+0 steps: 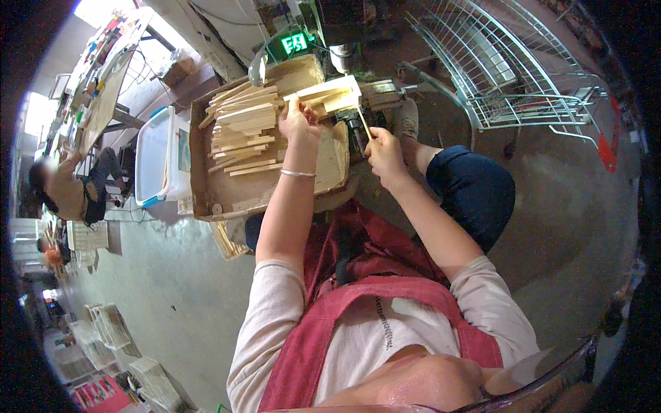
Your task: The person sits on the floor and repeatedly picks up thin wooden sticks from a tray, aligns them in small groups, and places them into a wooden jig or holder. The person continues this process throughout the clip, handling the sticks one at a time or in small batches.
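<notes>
My left hand is closed at the right side of a shallow cardboard tray, its fingertips pinching the near end of a pale wooden strip. The strip reaches right into a brightly lit spot by a small machine. My right hand, closed, grips a thin stick that points up toward the lit wood. Many pale wooden strips lie in the tray, mostly side by side. The glare hides where the stick's tip and the wood meet.
A blue-rimmed clear plastic bin stands left of the tray. A wire shopping cart is at the far right. A green lit sign and a lamp sit behind the tray. Another person sits at a long table.
</notes>
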### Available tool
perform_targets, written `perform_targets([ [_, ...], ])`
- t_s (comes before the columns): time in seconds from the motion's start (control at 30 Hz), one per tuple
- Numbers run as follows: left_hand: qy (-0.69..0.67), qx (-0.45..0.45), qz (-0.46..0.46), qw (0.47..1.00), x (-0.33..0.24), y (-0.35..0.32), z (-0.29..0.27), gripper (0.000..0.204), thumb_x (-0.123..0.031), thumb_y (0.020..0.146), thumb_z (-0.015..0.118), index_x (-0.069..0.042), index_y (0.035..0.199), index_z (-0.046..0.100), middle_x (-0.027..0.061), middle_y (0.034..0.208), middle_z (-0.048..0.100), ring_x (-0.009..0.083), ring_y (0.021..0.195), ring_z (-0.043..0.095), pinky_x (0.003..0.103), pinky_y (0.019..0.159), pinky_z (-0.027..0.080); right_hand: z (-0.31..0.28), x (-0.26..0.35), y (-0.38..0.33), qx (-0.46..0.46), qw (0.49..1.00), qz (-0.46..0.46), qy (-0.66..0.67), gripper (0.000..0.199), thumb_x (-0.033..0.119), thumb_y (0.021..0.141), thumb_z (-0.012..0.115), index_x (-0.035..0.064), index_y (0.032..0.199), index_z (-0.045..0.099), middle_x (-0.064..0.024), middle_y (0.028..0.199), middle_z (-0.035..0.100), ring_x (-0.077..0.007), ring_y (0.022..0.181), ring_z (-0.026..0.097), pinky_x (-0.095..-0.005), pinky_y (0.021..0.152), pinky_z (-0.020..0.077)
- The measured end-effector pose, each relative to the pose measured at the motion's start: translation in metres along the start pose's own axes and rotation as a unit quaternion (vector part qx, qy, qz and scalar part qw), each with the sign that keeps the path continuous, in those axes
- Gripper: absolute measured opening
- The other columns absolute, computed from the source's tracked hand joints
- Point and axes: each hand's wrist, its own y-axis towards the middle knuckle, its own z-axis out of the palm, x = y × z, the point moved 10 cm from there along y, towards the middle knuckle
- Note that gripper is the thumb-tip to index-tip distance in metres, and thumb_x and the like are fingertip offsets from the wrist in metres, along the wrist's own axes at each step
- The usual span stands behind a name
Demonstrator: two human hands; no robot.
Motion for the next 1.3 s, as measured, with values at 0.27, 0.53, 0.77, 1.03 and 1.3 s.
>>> perform_targets([
  [0.27,0.332,0.113,0.501,0.791,-0.128,-0.158,0.029,0.036,-0.004,0.086,0.078,-0.005,0.117,0.059,0.0,0.079,0.061,0.0065,0.066,0.053,0.021,0.06,0.046,0.019,0.007,0.0,0.044,0.994,0.056,0.078,0.05,0.0,0.094,0.046,0.0078,0.143,0.05,-0.0035,0.082,0.052,-0.0077,0.054,0.042,-0.0256,0.039,0.034],
  [0.53,0.421,0.05,0.627,0.654,-0.175,-0.208,0.01,0.041,0.0,0.075,0.081,-0.006,0.112,0.063,0.0079,0.109,0.06,0.0196,0.093,0.057,0.031,0.082,0.048,0.018,0.011,0.0,-0.003,0.993,0.082,0.079,0.047,-0.001,0.096,0.043,0.0087,0.14,0.053,-0.0007,0.075,0.049,-0.0069,0.051,0.042,-0.0239,0.037,0.0318],
  [0.77,0.389,0.081,0.588,0.705,-0.173,-0.204,0.003,0.036,-0.001,0.079,0.08,-0.003,0.111,0.063,0.0051,0.107,0.063,0.0169,0.098,0.059,0.031,0.089,0.049,0.074,0.052,-0.023,0.262,0.96,0.057,0.08,0.039,0.004,0.096,0.053,0.0054,0.134,0.06,0.0024,0.073,0.052,-0.0041,0.05,0.043,-0.0226,0.041,0.0351],
  [1.03,0.353,0.291,0.273,0.846,-0.135,-0.194,0.031,0.028,-0.003,0.086,0.075,0.001,0.113,0.066,0.002,0.1,0.068,0.0106,0.094,0.061,0.028,0.09,0.048,0.092,0.111,-0.074,0.355,0.929,-0.068,0.074,0.041,0.022,0.088,0.08,0.0008,0.121,0.067,0.0093,0.068,0.054,-0.0001,0.053,0.042,-0.0198,0.048,0.0338],
  [1.3,0.351,0.277,0.117,0.887,-0.079,-0.191,-0.01,0.032,-0.015,0.098,0.068,0.002,0.124,0.062,0.0035,0.102,0.067,0.0085,0.089,0.061,0.024,0.076,0.05,0.082,0.073,-0.058,0.241,0.916,0.096,0.305,0.016,0.023,0.094,0.073,0.0086,0.092,0.066,0.0097,0.058,0.045,-0.001,0.041,0.035,-0.0206,0.036,0.0246],
])
